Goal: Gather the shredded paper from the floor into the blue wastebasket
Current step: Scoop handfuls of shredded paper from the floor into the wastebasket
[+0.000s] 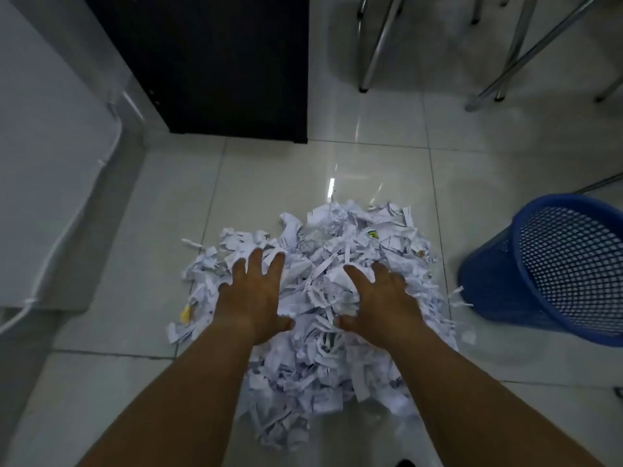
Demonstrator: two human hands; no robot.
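- I have both hands down on the shredded paper (313, 372), which lies in one broad heap on the floor (269, 180) straight in front of me
- My left hand (251, 298) lies palm down on the left half of the heap, fingers spread wide and straight, pinching nothing
- My right hand (377, 298) lies the same way on the right half, fingers fanned, their tips sunk a little into the strips; it holds nothing either
- The thumbs point inward at each other with a ridge of shreds between them, so I judge the hands are set to close together and scoop
- The blue wastebasket (488, 281) stands to my right, just beside the heap's right edge, with a few loose strips touching its wall
- Its mouth looks tipped toward the heap and me; I see bare mesh inside and no paper in the part that shows, though the frame's edge cuts its far side off
- So the carry runs rightward: the right hand is the nearer one to the basket, and the left has to cross over the heap
- The heap has no clear long axis that I can tell; stray strips trail out on the left, well away from the basket, and I expect them to need a later sweep
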